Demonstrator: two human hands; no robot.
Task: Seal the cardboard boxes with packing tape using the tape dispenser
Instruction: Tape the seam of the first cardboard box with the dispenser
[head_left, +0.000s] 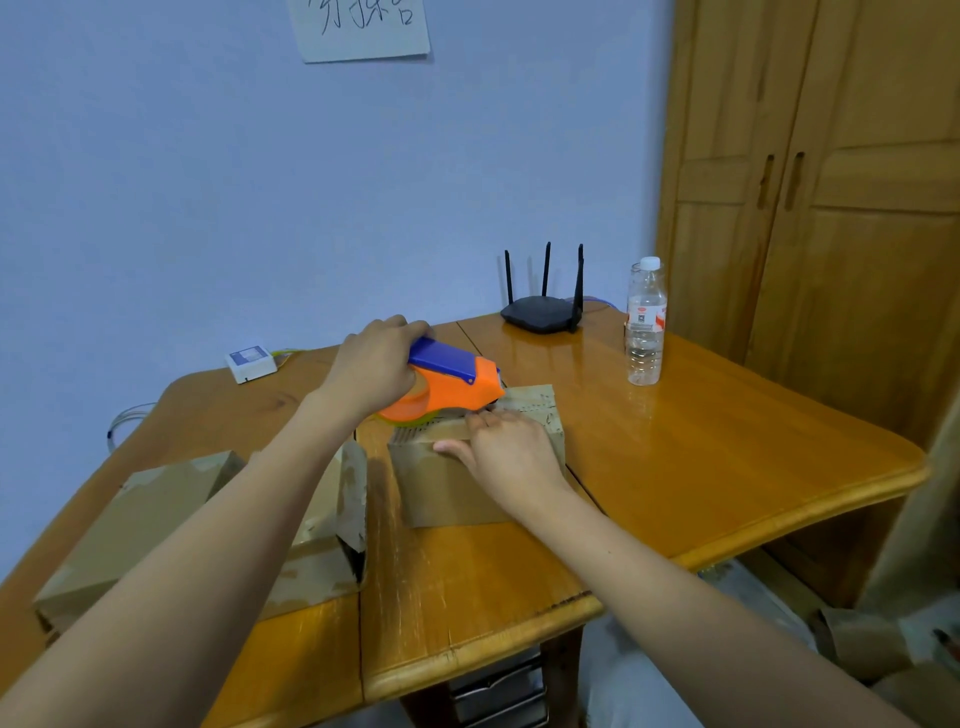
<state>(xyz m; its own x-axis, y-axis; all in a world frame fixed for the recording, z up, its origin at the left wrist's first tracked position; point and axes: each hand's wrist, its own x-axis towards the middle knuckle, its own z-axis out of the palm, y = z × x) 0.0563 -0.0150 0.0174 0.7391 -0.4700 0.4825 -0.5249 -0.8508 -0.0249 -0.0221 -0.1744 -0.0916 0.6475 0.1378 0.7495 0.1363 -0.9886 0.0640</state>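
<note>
Gripping the tape dispenser (447, 382) in your left hand (374, 364), you run tape along the box (441, 488) top; your flat-fingered right hand (506, 457) steadies it.

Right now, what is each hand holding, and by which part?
The left hand grips the tape dispenser by its blue handle end. The right hand holds nothing; its fingers press on the small cardboard box at its top.
</note>
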